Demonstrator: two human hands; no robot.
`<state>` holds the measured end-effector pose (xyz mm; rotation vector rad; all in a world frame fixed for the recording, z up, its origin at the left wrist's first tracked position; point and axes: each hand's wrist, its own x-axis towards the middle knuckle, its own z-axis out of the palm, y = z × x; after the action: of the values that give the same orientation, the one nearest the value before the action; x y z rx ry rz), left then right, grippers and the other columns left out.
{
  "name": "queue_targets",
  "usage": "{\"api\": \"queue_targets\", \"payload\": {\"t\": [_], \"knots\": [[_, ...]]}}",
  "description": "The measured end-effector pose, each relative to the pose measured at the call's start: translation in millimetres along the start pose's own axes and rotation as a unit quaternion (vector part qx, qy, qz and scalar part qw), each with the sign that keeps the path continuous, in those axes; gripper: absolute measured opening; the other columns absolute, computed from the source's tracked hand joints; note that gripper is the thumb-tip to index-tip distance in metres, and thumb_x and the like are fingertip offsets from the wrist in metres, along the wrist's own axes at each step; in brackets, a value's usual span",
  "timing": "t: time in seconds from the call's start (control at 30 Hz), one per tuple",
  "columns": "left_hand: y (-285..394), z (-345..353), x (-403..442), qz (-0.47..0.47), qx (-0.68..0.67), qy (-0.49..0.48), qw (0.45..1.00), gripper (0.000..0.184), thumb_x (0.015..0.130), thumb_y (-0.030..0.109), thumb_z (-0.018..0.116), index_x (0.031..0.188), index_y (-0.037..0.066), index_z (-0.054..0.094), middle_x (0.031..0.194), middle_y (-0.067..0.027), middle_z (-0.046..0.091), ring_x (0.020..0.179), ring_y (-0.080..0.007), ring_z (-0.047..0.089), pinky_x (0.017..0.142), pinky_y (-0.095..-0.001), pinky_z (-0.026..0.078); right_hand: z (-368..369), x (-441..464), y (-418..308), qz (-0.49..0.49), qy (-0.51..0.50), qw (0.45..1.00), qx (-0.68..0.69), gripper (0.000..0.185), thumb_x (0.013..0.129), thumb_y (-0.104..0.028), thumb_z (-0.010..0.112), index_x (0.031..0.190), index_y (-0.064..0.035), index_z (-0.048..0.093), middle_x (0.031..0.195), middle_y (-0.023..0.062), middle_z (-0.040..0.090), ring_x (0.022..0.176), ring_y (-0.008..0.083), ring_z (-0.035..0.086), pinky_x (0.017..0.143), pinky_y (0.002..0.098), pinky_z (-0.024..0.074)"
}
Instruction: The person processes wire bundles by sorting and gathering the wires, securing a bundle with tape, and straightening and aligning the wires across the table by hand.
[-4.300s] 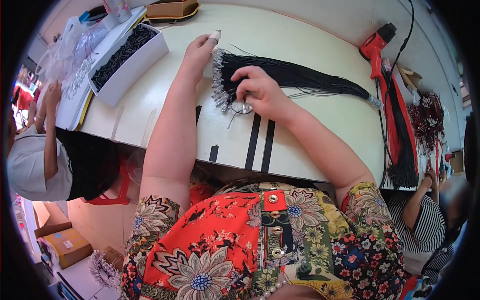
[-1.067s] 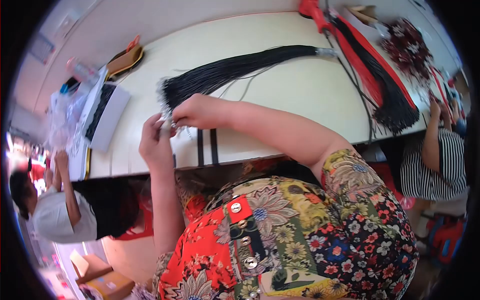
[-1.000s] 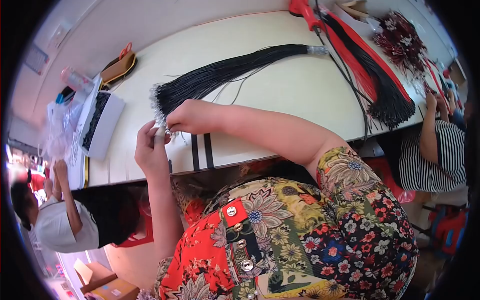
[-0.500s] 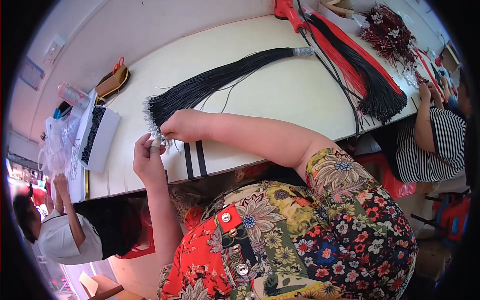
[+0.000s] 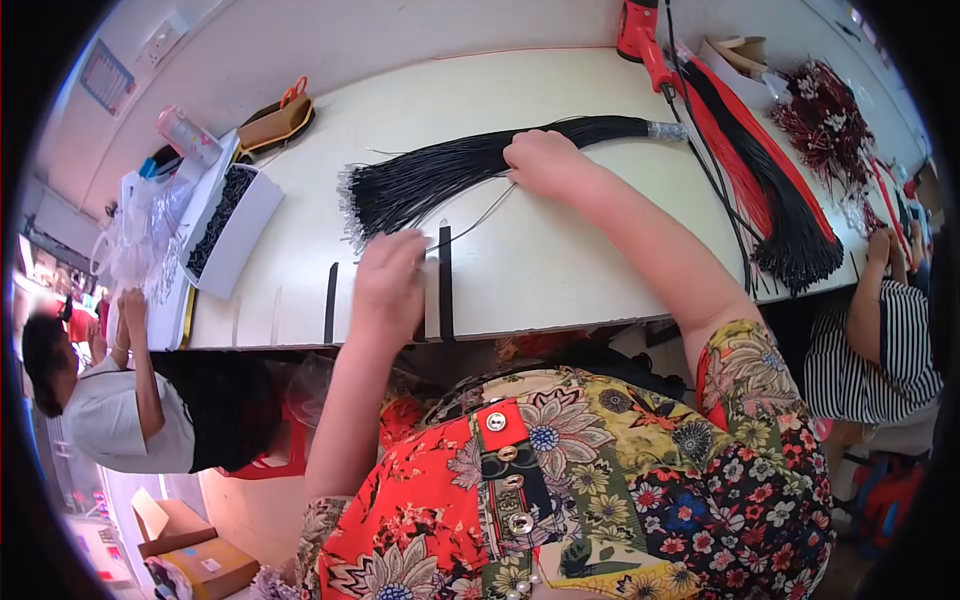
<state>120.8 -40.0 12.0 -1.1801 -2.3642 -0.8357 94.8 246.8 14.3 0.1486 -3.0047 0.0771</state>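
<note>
A long bundle of thin black wires (image 5: 440, 172) lies across the table, its pale, silvery ends (image 5: 350, 210) fanned out on the left and a clear wrap (image 5: 667, 131) around its right end. My right hand (image 5: 545, 163) is closed over the middle of the bundle, fingertips hidden among the wires. One loose black wire (image 5: 485, 215) curves from below that hand to the fingers of my left hand (image 5: 392, 285). That left hand is blurred and curled just below the fanned ends, seemingly pinching the wire. Black strips (image 5: 445, 290) lie on the table beside it.
A white box of small black pieces (image 5: 225, 225) stands left, near a brown case with red-handled scissors (image 5: 280, 120). Red and black wire bundles (image 5: 770, 190) and a red heat gun (image 5: 645, 50) are on the right. Co-workers sit at left (image 5: 130, 400) and right (image 5: 850, 340).
My right hand has moved from the fanned ends up and right to the bundle's middle. My left hand has moved away from the ends' lower corner. The whole view has shifted.
</note>
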Motion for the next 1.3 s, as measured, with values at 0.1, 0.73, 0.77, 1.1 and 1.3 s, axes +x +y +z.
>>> {"api": "queue_targets", "payload": {"t": [0.1, 0.73, 0.77, 1.1, 1.3], "knots": [[8.7, 14.0, 10.7, 0.054, 0.129, -0.031, 0.99, 0.019, 0.08, 0.013, 0.063, 0.099, 0.01, 0.06, 0.101, -0.0057, 0.061, 0.106, -0.0222, 0.056, 0.107, -0.0556, 0.024, 4.3, -1.5, -8.2, -0.007, 0.032, 0.998, 0.056, 0.014, 0.079, -0.017, 0.061, 0.083, -0.0054, 0.067, 0.087, 0.0118, 0.065, 0.092, 0.0296, 0.062, 0.079, 0.0408, 0.0491], [-54.1, 18.6, 69.1, -0.013, 0.326, -0.143, 0.934, 0.034, 0.079, 0.006, 0.058, 0.113, 0.012, 0.052, 0.109, -0.0073, 0.056, 0.115, -0.0252, 0.05, 0.101, -0.0513, 0.033, -1.6, 17.7, -23.9, -0.011, -0.052, 0.996, 0.068, 0.01, 0.078, -0.011, 0.06, 0.082, -0.0044, 0.066, 0.091, 0.0141, 0.066, 0.093, 0.0324, 0.062, 0.08, 0.0424, 0.049], [-60.8, 16.2, 77.2, -0.027, 0.333, -0.17, 0.927, 0.033, 0.08, 0.006, 0.057, 0.112, 0.012, 0.053, 0.11, -0.0071, 0.056, 0.115, -0.025, 0.05, 0.101, -0.0502, 0.034, -5.3, 15.9, -27.1, -0.005, -0.058, 0.996, 0.063, 0.01, 0.078, -0.011, 0.059, 0.083, -0.0047, 0.066, 0.094, 0.0135, 0.066, 0.096, 0.0315, 0.061, 0.082, 0.0419, 0.0485], [-52.4, 8.5, 97.3, 0.049, 0.089, -0.168, 0.98, 0.058, 0.077, 0.009, 0.065, 0.131, 0.01, 0.045, 0.131, -0.014, 0.05, 0.124, -0.0308, 0.045, 0.105, -0.0411, 0.035, -12.5, -48.7, 102.5, 0.059, 0.051, 0.987, -0.138, 0.043, 0.078, 0.002, 0.053, 0.12, -0.0071, 0.052, 0.115, 0.0101, 0.056, 0.114, 0.0279, 0.051, 0.097, 0.0449, 0.0372], [27.6, 78.4, 69.5, 0.05, -0.159, -0.184, 0.969, 0.042, 0.081, 0.005, 0.059, 0.122, 0.005, 0.055, 0.121, -0.017, 0.057, 0.114, -0.0305, 0.056, 0.098, -0.0367, 0.044, -10.1, -43.8, 136.3, 0.123, 0.089, 0.982, -0.111, 0.023, 0.075, 0.002, 0.053, 0.097, -0.0042, 0.058, 0.102, 0.0113, 0.059, 0.103, 0.0304, 0.056, 0.086, 0.0436, 0.0457]]}}
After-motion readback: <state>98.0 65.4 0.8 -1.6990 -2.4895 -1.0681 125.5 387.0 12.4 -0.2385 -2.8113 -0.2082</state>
